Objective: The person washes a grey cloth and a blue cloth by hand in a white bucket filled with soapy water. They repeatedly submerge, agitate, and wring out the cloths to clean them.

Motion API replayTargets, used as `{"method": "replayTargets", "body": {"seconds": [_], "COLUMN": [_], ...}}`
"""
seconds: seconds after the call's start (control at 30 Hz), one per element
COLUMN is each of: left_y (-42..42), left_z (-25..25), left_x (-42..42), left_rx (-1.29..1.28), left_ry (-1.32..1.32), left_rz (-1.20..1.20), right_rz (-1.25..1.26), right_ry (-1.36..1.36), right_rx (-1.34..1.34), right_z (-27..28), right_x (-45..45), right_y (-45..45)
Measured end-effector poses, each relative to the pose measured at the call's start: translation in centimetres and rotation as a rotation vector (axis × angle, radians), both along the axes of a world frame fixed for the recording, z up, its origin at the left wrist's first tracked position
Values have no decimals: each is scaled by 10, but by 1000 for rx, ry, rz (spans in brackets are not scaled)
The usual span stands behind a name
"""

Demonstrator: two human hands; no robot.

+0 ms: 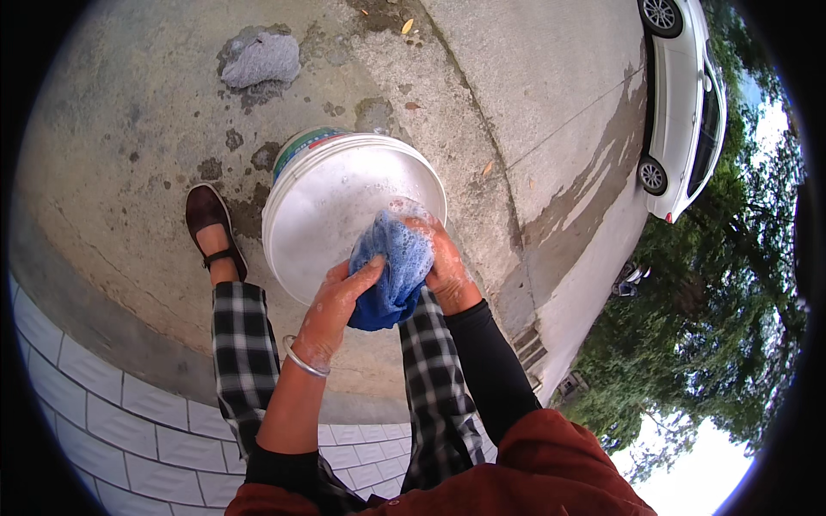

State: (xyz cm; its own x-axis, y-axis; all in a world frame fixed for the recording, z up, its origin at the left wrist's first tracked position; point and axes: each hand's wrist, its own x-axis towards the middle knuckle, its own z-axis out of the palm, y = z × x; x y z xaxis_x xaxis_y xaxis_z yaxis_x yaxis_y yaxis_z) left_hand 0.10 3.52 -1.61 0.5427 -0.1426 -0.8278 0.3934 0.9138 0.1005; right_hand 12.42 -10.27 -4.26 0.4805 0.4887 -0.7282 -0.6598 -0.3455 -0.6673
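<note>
Both hands grip a bunched blue cloth, wet and covered with soap foam on its upper side. My left hand, with a silver bangle at the wrist, presses its thumb on the cloth's left side. Around the right side curls my right hand, its fingers wet with suds and partly hidden. The cloth is over the near rim of a white plastic bucket, between my legs. Whitish soapy water with foam shows inside the bucket. A coloured label shows on its outer wall.
On the concrete ground beyond the bucket lies a wet grey cloth. My dark shoe is left of the bucket. A tiled wall runs behind my legs. A white car stands at the right, near trees.
</note>
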Motion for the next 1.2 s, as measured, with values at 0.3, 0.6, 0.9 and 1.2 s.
{"method": "replayTargets", "body": {"seconds": [0.3, 0.6, 0.9, 1.2], "left_y": [-14, -54, -47, -57], "left_z": [-14, -23, -26, -30], "left_x": [-9, -26, -21, -13], "left_rx": [13, -108, 88, 655], "left_ry": [102, 213, 141, 100], "left_rz": [342, 552, 226, -112], "right_rz": [550, 535, 352, 479], "right_ry": [-849, -1129, -865, -970], "right_rx": [-269, -301, -360, -402], "right_z": [109, 39, 96, 14], "right_x": [-56, -57, -96, -38], "right_y": [34, 58, 51, 44]}}
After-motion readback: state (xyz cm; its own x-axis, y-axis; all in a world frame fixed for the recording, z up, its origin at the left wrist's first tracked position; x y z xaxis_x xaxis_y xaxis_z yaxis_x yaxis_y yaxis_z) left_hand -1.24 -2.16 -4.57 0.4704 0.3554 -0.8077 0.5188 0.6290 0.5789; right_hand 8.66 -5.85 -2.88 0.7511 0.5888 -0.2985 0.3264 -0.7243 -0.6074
